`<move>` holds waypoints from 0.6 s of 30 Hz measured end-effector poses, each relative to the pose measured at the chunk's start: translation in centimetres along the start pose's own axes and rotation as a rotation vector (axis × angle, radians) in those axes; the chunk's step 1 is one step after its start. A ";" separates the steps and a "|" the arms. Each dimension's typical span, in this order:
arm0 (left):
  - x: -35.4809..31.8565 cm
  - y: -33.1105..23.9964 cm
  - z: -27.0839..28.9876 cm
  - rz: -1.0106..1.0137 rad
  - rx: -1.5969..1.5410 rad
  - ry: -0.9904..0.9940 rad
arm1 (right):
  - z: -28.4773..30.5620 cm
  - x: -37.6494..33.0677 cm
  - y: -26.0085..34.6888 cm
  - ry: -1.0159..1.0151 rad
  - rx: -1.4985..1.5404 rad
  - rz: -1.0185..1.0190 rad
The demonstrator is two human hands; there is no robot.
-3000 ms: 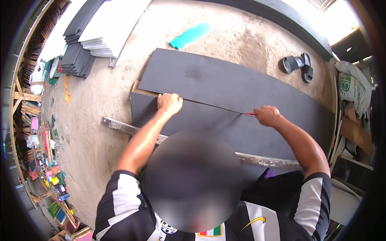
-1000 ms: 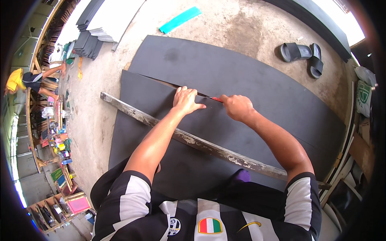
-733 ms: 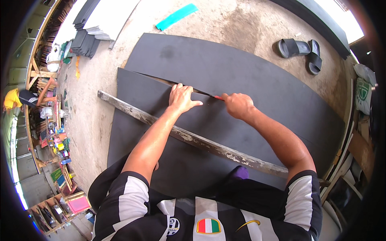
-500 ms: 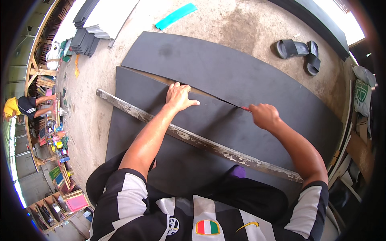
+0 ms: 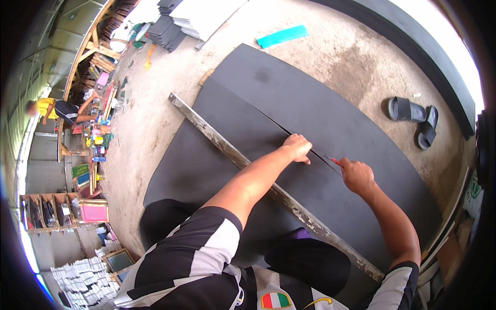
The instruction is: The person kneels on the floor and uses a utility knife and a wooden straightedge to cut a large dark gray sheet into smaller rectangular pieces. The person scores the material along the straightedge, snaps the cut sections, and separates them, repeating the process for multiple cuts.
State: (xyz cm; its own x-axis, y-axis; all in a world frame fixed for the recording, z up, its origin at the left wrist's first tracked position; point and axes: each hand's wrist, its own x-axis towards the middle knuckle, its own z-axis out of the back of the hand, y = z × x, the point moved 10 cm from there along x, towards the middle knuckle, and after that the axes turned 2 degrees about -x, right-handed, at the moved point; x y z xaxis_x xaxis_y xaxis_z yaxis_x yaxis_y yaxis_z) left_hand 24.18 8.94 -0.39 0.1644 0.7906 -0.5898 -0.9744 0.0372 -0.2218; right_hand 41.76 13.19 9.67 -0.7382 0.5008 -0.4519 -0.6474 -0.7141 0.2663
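A large dark grey sheet (image 5: 248, 82) with a curved far edge lies on the floor in front of me. A long slit runs across it, gaping narrowly near my hands. My left hand (image 5: 297, 148) is closed at the slit, its fingers curled over the sheet's cut edge. To the right of it, my right hand (image 5: 358, 175) grips a red-handled cutter knife (image 5: 336, 161), whose blade points left, close to the slit. Nearer to me, a long worn straight bar (image 5: 227, 151) with chipped paint lies diagonally across the sheet.
Black slides (image 5: 407, 109) lie on the concrete floor at the right. A turquoise strip (image 5: 282, 36) lies beyond the sheet, with stacked sheets (image 5: 199, 18) at the far left. A long dark slab (image 5: 413, 46) borders the far right. A person in yellow (image 5: 49, 108) sits among clutter at the left.
My left hand has moved right along the slit, closer to the knife. The slit's left part has closed up. The knife's blade now shows above the sheet. My view has turned.
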 end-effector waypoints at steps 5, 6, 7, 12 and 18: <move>0.5 0.4 -0.2 -0.110 -0.010 0.004 | 0.0 0.3 -0.4 0.022 0.016 -0.071; 0.3 0.3 -0.3 -0.148 -0.016 -0.014 | 0.1 0.5 -0.2 0.022 0.004 -0.088; 0.0 0.3 -0.4 -0.162 -0.025 -0.042 | -0.1 0.4 0.0 0.046 -0.015 -0.120; -1.4 0.3 0.3 -0.190 -0.043 -0.121 | 1.4 -0.2 1.9 0.081 -0.032 -0.191; -3.9 -0.2 0.8 -0.139 -0.022 -0.284 | 1.5 -1.1 2.2 -0.038 0.047 -0.192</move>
State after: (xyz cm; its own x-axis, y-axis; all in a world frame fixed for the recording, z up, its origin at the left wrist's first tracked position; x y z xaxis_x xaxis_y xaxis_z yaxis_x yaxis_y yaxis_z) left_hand 23.64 6.34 2.62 0.2438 0.9180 -0.3128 -0.9414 0.1465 -0.3038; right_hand 40.92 11.79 12.01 -0.6066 0.6442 -0.4659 -0.7844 -0.5805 0.2186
